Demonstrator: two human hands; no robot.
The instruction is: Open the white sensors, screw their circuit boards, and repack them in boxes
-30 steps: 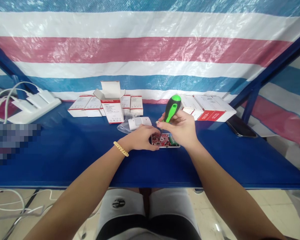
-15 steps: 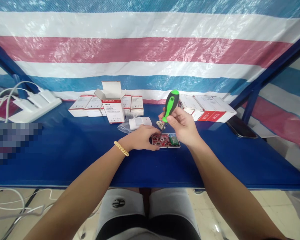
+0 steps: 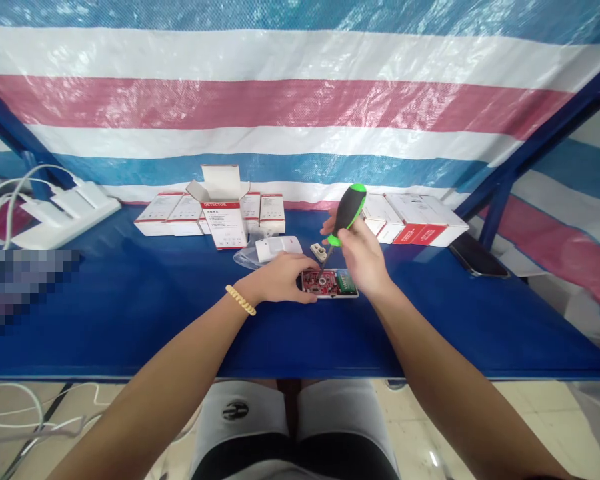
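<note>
My right hand [image 3: 363, 257] grips a green and black screwdriver [image 3: 349, 212], its handle tilted up to the right and its shaft pointing down at a red circuit board [image 3: 325, 283]. The board lies in a shallow white case with a green component [image 3: 345, 281] at its right end. My left hand [image 3: 287, 277] holds the case's left end between thumb and fingers. Behind the board is a small beige part [image 3: 319, 252]. A white detector cover [image 3: 279, 248] lies beside a clear plastic bag [image 3: 247, 255], just beyond my left hand.
An open detector box [image 3: 225, 223] stands among closed white boxes [image 3: 161, 215] at the back. More red and white boxes [image 3: 420, 220] lie at right, near a black phone [image 3: 479, 257]. A power strip [image 3: 67, 217] with white plugs is at left. The blue table [image 3: 180, 340] ends near my legs.
The screwdriver handle has tipped further to the right, and my right hand has turned with it. My left hand keeps its place at the case.
</note>
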